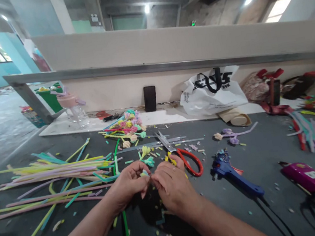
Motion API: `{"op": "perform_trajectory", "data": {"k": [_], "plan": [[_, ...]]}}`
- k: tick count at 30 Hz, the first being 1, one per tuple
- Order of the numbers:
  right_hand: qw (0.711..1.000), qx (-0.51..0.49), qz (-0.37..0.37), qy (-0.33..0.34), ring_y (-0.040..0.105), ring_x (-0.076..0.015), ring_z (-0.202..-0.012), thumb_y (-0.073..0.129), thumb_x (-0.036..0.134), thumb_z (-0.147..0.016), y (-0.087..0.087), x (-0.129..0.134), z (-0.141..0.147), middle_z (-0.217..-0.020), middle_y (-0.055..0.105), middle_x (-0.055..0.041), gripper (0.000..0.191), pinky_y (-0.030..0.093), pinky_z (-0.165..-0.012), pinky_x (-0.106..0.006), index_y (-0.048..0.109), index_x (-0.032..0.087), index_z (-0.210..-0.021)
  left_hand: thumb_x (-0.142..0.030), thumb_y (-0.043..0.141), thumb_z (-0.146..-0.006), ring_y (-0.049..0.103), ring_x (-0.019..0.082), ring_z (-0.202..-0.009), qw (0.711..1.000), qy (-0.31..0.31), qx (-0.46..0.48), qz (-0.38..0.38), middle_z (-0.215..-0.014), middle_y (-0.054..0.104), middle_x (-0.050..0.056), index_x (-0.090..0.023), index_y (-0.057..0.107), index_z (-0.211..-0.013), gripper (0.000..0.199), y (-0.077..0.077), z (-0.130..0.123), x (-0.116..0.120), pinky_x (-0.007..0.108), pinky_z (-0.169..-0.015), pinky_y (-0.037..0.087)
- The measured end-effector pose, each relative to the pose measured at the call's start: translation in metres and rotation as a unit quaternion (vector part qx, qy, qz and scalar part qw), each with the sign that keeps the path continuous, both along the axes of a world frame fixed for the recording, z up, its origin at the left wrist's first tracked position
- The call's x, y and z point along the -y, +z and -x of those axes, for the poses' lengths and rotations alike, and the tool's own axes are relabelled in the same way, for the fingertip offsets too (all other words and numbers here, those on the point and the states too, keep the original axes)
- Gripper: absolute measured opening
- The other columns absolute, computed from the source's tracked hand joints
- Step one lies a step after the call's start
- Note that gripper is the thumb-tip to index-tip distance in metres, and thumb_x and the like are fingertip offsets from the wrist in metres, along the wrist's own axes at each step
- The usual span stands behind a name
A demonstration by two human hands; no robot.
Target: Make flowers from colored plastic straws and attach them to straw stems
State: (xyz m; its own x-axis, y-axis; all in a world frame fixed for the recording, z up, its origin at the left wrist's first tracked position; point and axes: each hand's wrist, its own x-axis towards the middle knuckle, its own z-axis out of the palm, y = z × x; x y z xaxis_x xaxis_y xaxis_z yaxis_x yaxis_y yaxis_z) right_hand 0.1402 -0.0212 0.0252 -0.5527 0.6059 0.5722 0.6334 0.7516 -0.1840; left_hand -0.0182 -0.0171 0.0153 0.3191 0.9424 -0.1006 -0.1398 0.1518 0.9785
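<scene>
Near the middle of the dark table, my left hand [133,183] pinches a small pale blue and yellow piece [144,173] between thumb and fingertips. My right hand [170,180] meets it, fingers curled and fingertips close to the same piece; what lies inside this hand is hidden. Scissors with red handles [191,162] lie partly beside my right hand, blades pointing away. A yellow object [173,161] shows by its fingers. Just beyond my hands are a yellow flower piece [145,151] and a mint one [148,161].
Long pastel strips [65,170] cover the left side. A blue glue gun [236,175] and a magenta one [310,179] lie right, with cords. Behind are finished flowers [130,123], a phone [150,99], a clear cup [77,113] and a white bag [212,95].
</scene>
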Motion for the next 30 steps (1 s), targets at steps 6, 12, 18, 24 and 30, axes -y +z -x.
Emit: {"op": "perform_trajectory", "data": {"k": [6, 12, 18, 24, 30], "plan": [[0.986, -0.133, 0.095, -0.015, 0.052, -0.014, -0.069, 0.047, 0.014, -0.082, 0.004, -0.008, -0.01, -0.067, 0.057, 0.0019, 0.014, 0.023, -0.094, -0.043, 0.054, 0.02, -0.071, -0.037, 0.06, -0.075, 0.053, 0.011, -0.056, 0.983, -0.023, 0.181, 0.03, -0.069, 0.057, 0.001, -0.016, 0.05, -0.108, 0.04, 0.005, 0.0, 0.003, 0.023, -0.05, 0.045], [0.913, -0.319, 0.252, 0.007, 0.051, -0.0163, -0.071, 0.051, 0.025, -0.082, 0.011, -0.007, -0.023, -0.068, 0.055, -0.0002, 0.016, 0.037, -0.079, -0.034, 0.055, 0.021, -0.068, -0.034, 0.074, -0.062, 0.055, 0.011, -0.056, 0.975, -0.066, 0.211, -0.026, -0.091, 0.058, 0.005, -0.025, 0.045, -0.119, 0.065, -0.003, -0.007, 0.007, 0.024, -0.049, 0.046], [0.86, -0.384, 0.331, 0.056, 0.052, -0.0177, -0.073, 0.057, 0.029, -0.079, 0.008, 0.001, -0.02, -0.072, 0.057, -0.0021, 0.013, 0.041, -0.072, -0.031, 0.06, 0.02, -0.069, -0.029, 0.072, -0.066, 0.045, 0.006, -0.051, 0.99, -0.002, 0.133, -0.04, -0.073, 0.054, -0.001, -0.021, 0.058, -0.1, 0.037, 0.005, -0.024, 0.017, 0.019, -0.047, 0.043], [0.822, -0.428, 0.371, 0.055, 0.055, -0.0205, -0.085, 0.061, 0.031, -0.077, 0.007, 0.004, -0.016, -0.088, 0.061, -0.0052, 0.011, 0.042, -0.077, -0.032, 0.062, 0.02, -0.073, -0.036, 0.068, -0.068, 0.035, 0.005, -0.048, 0.995, 0.06, 0.037, -0.076, -0.056, 0.044, -0.004, -0.014, 0.066, -0.067, 0.022, 0.019, -0.031, 0.022, 0.017, -0.045, 0.032], [0.744, -0.506, 0.431, 0.07, 0.054, -0.0155, -0.07, 0.068, 0.033, -0.07, 0.003, 0.001, -0.016, -0.074, 0.061, -0.0008, 0.014, 0.042, -0.067, -0.026, 0.063, 0.019, -0.071, -0.034, 0.068, -0.068, 0.055, 0.017, -0.083, 0.995, 0.064, 0.033, -0.075, -0.082, 0.065, 0.002, -0.02, 0.072, -0.079, 0.018, 0.028, -0.04, 0.017, 0.029, -0.085, 0.04]]}}
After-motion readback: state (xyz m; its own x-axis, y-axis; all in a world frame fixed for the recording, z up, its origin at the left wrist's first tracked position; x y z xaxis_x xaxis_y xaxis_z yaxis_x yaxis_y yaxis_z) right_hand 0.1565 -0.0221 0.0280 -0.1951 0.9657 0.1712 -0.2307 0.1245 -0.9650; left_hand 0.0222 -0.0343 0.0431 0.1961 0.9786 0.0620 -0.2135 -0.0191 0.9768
